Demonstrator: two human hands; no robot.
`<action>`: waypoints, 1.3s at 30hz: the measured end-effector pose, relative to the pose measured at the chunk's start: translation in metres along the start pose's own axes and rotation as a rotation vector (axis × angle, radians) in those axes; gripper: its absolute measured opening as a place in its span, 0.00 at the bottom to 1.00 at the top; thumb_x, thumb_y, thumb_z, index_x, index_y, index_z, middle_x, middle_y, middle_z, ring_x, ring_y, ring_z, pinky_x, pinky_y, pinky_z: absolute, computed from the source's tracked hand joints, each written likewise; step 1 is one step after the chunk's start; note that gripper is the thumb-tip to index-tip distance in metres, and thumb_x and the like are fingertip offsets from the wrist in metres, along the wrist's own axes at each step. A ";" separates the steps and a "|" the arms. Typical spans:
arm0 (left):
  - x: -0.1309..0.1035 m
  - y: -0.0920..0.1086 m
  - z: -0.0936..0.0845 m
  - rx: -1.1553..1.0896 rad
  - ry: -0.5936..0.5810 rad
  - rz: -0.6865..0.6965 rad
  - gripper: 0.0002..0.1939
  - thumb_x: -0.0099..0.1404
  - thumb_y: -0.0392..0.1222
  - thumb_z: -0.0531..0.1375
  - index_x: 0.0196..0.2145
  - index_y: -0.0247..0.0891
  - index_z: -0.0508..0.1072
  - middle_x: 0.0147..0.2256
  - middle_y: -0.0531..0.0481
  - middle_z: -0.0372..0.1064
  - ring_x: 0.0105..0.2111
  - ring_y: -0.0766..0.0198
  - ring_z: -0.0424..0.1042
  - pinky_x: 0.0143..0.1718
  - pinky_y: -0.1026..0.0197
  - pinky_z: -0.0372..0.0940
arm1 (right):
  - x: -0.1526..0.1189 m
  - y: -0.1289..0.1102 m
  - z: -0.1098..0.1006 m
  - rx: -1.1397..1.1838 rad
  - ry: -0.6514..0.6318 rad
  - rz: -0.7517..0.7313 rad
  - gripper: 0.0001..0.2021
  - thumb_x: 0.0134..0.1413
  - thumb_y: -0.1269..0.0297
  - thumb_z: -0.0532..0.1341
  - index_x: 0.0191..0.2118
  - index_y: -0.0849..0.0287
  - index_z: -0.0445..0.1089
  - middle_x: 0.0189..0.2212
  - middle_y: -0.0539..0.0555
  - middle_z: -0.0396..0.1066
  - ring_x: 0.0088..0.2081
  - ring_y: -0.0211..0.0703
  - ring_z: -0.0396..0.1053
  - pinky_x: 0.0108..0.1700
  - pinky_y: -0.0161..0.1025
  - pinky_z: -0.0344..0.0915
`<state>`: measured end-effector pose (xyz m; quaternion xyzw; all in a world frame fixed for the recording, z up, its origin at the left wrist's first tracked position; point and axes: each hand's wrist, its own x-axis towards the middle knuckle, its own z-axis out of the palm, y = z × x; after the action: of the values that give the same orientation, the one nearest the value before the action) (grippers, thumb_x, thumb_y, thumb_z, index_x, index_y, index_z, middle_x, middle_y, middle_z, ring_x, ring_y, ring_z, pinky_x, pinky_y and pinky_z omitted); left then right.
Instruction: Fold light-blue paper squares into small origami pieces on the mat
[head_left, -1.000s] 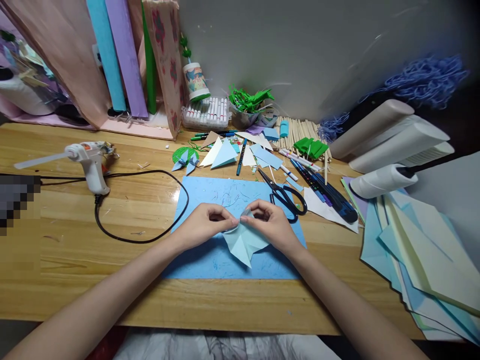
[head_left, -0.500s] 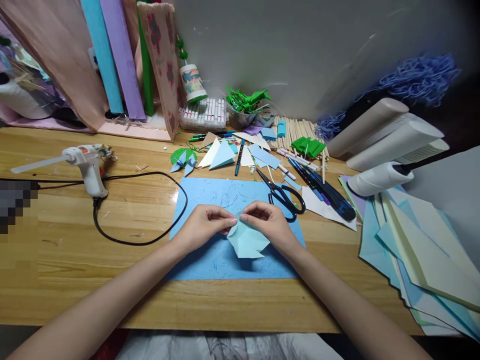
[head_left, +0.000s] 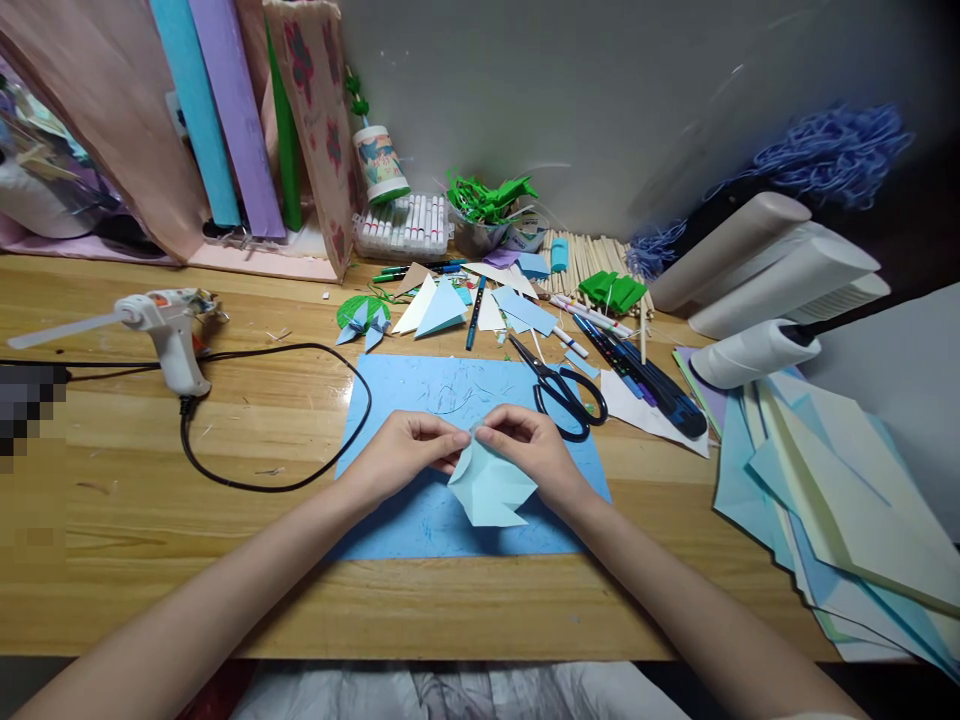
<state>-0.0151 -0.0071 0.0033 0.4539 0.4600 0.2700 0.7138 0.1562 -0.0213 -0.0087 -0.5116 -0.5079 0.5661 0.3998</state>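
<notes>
In the head view, the left hand [head_left: 409,452] has its thumb and fingers together, clamped on the upper left edge of the pale blue paper [head_left: 491,490]. The right hand [head_left: 534,448] pinches the same paper at its top, the two thumbs close together. The paper, creased and with a notched lower edge, is held over the blue sheet [head_left: 390,530], which lies flat on the wooden table [head_left: 262,570].

Taking the held paper as the clock's centre, the black-handled scissors [head_left: 559,388] lie at one o'clock, partly on the blue sheet. The white glue gun [head_left: 171,345] is at ten o'clock, well apart. At eleven o'clock stands the box of markers [head_left: 405,228]; the bowl of green paper strips [head_left: 489,208] is at twelve. White rolls [head_left: 754,353] are at two o'clock, and a loose stack of pastel paper [head_left: 855,480] lies at three.
</notes>
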 end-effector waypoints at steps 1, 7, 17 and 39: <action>0.000 -0.001 0.000 0.013 0.011 0.007 0.13 0.47 0.48 0.64 0.25 0.33 0.76 0.20 0.52 0.69 0.22 0.68 0.65 0.26 0.66 0.62 | 0.000 0.000 0.001 -0.002 0.008 0.003 0.11 0.42 0.59 0.64 0.23 0.61 0.67 0.20 0.47 0.65 0.23 0.33 0.61 0.25 0.31 0.58; -0.001 -0.006 0.002 0.164 0.079 0.100 0.12 0.50 0.47 0.63 0.26 0.33 0.76 0.24 0.49 0.72 0.24 0.67 0.67 0.26 0.67 0.60 | -0.003 -0.001 0.004 -0.013 0.042 0.011 0.10 0.44 0.59 0.63 0.24 0.61 0.68 0.21 0.48 0.65 0.23 0.34 0.61 0.25 0.31 0.58; -0.002 -0.007 0.007 0.181 0.143 0.130 0.12 0.50 0.47 0.63 0.24 0.33 0.75 0.24 0.49 0.72 0.24 0.66 0.67 0.25 0.66 0.60 | -0.003 0.003 0.006 -0.007 0.024 0.010 0.12 0.49 0.57 0.59 0.25 0.61 0.68 0.22 0.49 0.65 0.24 0.34 0.61 0.25 0.31 0.58; -0.004 -0.007 0.008 0.137 0.162 0.120 0.11 0.50 0.45 0.63 0.24 0.33 0.76 0.23 0.50 0.73 0.23 0.68 0.66 0.25 0.68 0.58 | -0.006 0.002 0.009 0.002 0.040 -0.059 0.11 0.49 0.59 0.60 0.24 0.60 0.64 0.21 0.47 0.62 0.23 0.33 0.58 0.25 0.31 0.56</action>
<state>-0.0094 -0.0167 -0.0005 0.5050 0.5054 0.3161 0.6242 0.1486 -0.0294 -0.0103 -0.5075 -0.5140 0.5442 0.4269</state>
